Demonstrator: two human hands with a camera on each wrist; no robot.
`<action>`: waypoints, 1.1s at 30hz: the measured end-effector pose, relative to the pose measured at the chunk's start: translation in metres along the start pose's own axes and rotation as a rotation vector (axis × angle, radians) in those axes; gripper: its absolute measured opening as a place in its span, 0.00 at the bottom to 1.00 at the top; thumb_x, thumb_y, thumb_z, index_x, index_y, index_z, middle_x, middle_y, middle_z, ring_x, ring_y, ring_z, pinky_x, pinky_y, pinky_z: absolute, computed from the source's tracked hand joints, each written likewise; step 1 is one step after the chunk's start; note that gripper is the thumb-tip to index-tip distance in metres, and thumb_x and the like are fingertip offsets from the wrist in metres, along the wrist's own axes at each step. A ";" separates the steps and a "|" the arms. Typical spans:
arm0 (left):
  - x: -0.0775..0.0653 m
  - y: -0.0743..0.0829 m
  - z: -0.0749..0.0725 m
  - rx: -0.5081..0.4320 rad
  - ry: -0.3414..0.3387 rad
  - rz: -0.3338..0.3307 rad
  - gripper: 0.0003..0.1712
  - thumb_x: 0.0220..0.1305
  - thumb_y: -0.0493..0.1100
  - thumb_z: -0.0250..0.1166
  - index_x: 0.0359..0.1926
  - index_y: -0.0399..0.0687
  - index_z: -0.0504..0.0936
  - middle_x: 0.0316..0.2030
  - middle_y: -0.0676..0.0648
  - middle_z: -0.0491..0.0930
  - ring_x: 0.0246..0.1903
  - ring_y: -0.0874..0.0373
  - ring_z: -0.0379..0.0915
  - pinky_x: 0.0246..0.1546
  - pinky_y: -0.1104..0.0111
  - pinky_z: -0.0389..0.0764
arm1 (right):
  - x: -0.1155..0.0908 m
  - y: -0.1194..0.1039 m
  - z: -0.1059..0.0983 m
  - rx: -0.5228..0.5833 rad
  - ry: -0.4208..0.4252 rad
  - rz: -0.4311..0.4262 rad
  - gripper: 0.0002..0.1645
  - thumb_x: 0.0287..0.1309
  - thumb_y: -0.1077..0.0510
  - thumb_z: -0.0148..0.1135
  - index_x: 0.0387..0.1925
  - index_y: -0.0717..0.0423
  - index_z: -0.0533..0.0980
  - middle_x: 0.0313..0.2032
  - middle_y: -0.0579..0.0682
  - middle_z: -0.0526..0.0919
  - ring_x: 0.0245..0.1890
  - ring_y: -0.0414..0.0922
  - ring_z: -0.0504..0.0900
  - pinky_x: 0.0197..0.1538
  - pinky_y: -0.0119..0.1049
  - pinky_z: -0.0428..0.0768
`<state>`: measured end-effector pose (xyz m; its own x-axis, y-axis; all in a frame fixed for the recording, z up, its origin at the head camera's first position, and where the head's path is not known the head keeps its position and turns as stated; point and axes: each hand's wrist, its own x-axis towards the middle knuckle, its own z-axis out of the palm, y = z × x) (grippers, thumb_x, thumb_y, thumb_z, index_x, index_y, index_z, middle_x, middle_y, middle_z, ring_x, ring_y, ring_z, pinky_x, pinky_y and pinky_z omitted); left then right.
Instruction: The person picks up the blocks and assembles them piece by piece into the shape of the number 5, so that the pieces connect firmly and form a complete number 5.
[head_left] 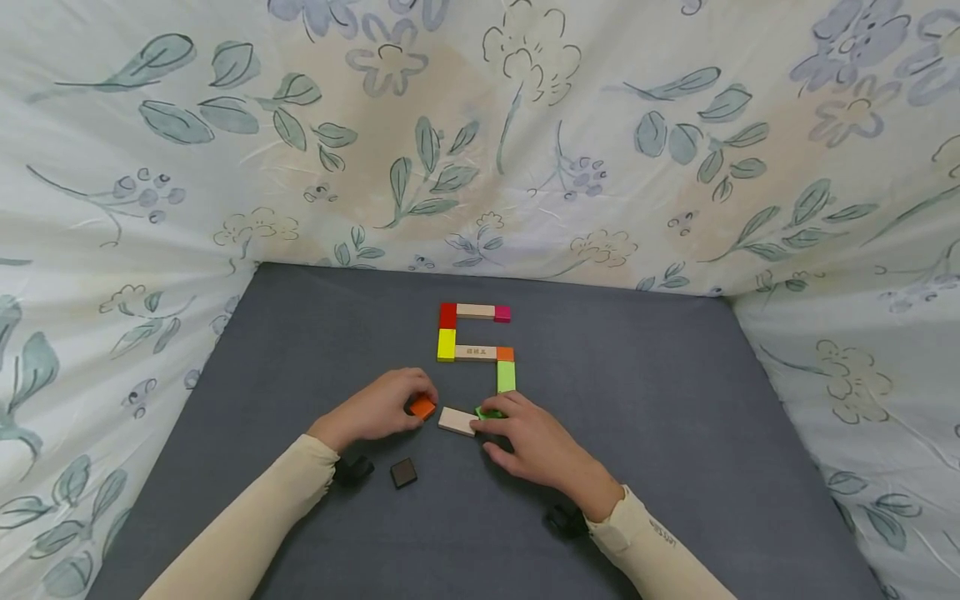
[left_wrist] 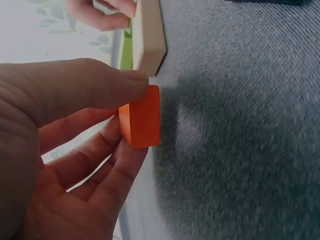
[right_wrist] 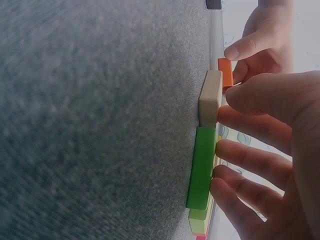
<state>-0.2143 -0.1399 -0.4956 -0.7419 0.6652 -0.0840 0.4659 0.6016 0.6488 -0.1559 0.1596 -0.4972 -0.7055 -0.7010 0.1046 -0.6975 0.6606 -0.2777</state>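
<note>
Between the thumb and fingers of my left hand [head_left: 386, 406] is a small orange block [left_wrist: 145, 120], held just above the dark cloth. To its right lies a plain wooden block [head_left: 455, 422], slightly angled. My right hand [head_left: 536, 442] touches this wooden block and a green block [right_wrist: 201, 167] with its fingertips. The thumb stands apart from the wooden block in the head view. The green block is partly hidden by the fingers there; the right wrist view shows it end to end with the wooden block. Beyond it a light green block [head_left: 506, 377] runs away from me.
An outline of blocks continues behind: small orange [head_left: 506, 354], printed wooden [head_left: 475, 352], yellow [head_left: 446, 345], red [head_left: 447, 315], plain wooden [head_left: 476, 311] and magenta [head_left: 502, 314]. A dark brown block [head_left: 403, 473] lies nearer me. Floral fabric [head_left: 465, 150] surrounds the grey table [head_left: 660, 400].
</note>
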 end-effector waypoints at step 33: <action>0.010 0.004 0.009 -0.005 -0.017 0.032 0.17 0.64 0.31 0.78 0.52 0.48 0.86 0.47 0.53 0.80 0.45 0.55 0.74 0.50 0.59 0.81 | -0.001 -0.001 -0.001 0.017 0.007 0.010 0.20 0.70 0.52 0.74 0.61 0.48 0.88 0.60 0.50 0.81 0.64 0.48 0.75 0.60 0.48 0.83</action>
<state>-0.2155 -0.1270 -0.5001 -0.7180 0.6919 -0.0758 0.4874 0.5776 0.6548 -0.1544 0.1603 -0.4962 -0.7132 -0.6926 0.1081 -0.6883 0.6628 -0.2948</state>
